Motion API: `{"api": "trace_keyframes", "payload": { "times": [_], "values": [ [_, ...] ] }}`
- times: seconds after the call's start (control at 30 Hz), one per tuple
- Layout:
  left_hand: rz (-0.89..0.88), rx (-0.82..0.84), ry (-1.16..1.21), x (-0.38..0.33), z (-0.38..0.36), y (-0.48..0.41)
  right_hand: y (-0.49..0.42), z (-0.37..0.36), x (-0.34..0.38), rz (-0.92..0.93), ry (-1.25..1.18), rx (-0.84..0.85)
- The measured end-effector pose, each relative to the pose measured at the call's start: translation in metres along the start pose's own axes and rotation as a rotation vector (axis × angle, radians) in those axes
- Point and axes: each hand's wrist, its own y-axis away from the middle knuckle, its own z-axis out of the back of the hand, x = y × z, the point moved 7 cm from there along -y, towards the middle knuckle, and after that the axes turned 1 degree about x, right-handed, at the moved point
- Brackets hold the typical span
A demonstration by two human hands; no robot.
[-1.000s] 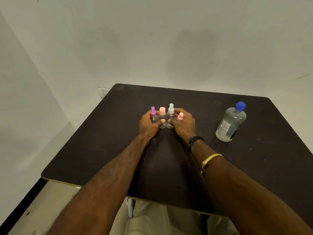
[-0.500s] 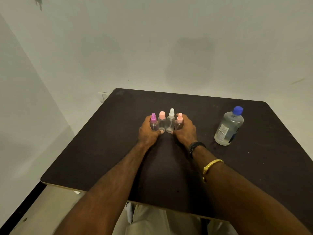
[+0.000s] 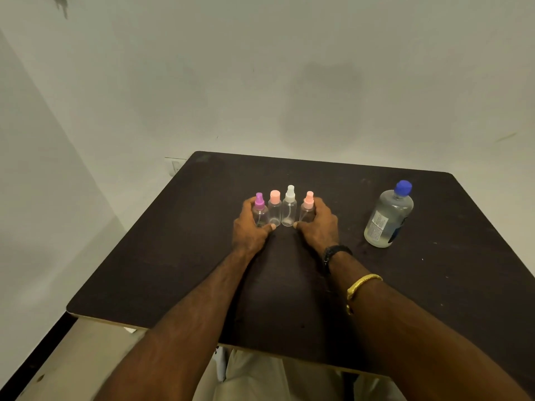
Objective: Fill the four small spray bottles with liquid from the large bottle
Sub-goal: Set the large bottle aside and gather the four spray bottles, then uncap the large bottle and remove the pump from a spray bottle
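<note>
The left grip curls round the purple-topped bottle at the nine o'clock end of a tight upright row mid-bench. The right grip curls round the peach-nozzled bottle at the three o'clock end. Between them stand the pink-capped bottle and the white-nozzled bottle. The large bottle, blue cap on, stands well apart at three o'clock.

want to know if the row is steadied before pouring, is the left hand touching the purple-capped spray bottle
Touching. The head view shows the left hand curled round the purple-capped spray bottle, its thumb lying across the front of the bottle's base.
</note>
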Motion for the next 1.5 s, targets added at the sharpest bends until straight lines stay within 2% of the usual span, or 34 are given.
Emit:
{"api": "trace_keyframes", "payload": {
  "times": [0.1,0.23,0.73,1.1,1.3,1.5],
  "values": [
    [-0.015,-0.030,0.008,-0.001,0.002,0.000,0.001,0.001,0.001,0.015,-0.033,-0.001],
    [-0.053,-0.149,0.013,-0.010,0.013,0.005,0.002,0.011,0.009,0.038,-0.053,-0.045],
    [-0.372,-0.322,-0.009,-0.110,0.015,0.030,0.027,0.077,0.053,0.231,-0.094,-0.246],
    [-0.486,-0.173,0.066,-0.162,-0.042,0.046,0.048,0.144,0.048,0.270,-0.106,-0.459],
    [-0.527,0.011,0.072,-0.173,-0.090,0.050,0.048,0.175,0.031,0.237,-0.039,-0.561],
    [-0.465,0.215,0.080,-0.179,-0.138,0.052,0.046,0.193,0.011,0.182,0.033,-0.659]
  ]
}}
